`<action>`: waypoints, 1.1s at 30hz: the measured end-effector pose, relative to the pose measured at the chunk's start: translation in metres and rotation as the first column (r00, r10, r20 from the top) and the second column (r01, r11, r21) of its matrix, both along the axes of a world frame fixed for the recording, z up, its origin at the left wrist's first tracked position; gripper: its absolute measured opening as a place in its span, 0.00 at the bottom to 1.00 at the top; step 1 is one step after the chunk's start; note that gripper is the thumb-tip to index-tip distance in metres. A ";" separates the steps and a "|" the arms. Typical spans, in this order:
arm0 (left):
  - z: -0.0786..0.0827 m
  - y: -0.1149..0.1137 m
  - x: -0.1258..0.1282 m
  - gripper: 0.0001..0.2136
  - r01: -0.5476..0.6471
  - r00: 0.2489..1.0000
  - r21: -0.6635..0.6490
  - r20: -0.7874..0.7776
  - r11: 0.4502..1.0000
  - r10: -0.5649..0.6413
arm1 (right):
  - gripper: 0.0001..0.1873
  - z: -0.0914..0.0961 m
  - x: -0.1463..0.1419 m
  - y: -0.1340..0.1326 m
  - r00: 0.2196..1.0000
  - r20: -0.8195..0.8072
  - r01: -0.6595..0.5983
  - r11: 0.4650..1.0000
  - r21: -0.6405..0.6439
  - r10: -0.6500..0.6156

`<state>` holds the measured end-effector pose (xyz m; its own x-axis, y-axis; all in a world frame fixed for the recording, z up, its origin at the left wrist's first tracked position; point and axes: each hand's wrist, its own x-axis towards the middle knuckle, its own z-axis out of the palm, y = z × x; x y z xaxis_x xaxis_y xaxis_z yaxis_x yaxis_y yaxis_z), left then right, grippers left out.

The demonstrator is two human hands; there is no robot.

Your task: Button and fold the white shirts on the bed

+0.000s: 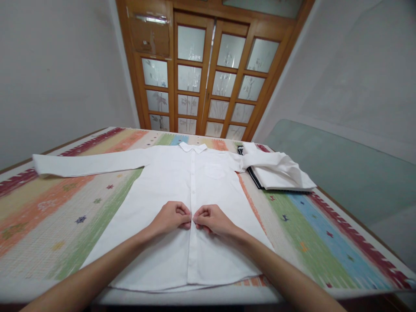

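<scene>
A white long-sleeved shirt [162,177] lies front up, its collar at the far end and its hem near me. One sleeve stretches out flat to the left; the other runs right, up to a pile of clothes. My left hand [173,215] pinches the left side of the front placket at about mid-length. Opposite it, my right hand [209,217] pinches the placket's right side, fingertips nearly meeting the left ones. A button shows on the placket above my hands; whatever sits between the fingertips is too small to make out.
A multicoloured striped cloth [107,225] covers the table. Folded white and black clothes [282,173] lie at the right. A pale green board [341,160] stands along the right wall, and a wooden glazed door [208,78] is at the back.
</scene>
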<state>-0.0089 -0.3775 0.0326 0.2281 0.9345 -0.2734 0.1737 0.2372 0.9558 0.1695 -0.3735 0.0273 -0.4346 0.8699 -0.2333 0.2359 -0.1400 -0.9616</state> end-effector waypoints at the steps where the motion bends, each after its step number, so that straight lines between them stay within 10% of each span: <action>1: 0.001 -0.001 0.000 0.09 -0.015 1.000 -0.017 0.008 1.000 0.015 | 0.10 -0.001 0.000 0.000 1.000 0.001 0.002 1.000 0.001 -0.002; 20: 0.001 0.003 0.000 0.07 0.137 0.975 0.060 -0.185 0.989 -0.124 | 0.07 0.000 -0.002 -0.001 0.979 0.204 -0.020 0.976 0.216 -0.025; 27: 0.004 0.003 0.001 0.05 0.105 0.978 0.014 -0.180 0.994 -0.101 | 0.04 -0.005 -0.004 0.004 0.992 0.129 -0.006 0.997 0.081 -0.004; 33: 0.020 0.001 -0.003 0.08 0.284 0.847 -0.004 -0.467 0.959 -0.253 | 0.03 0.001 -0.002 0.005 0.989 0.149 -0.030 0.997 0.073 0.019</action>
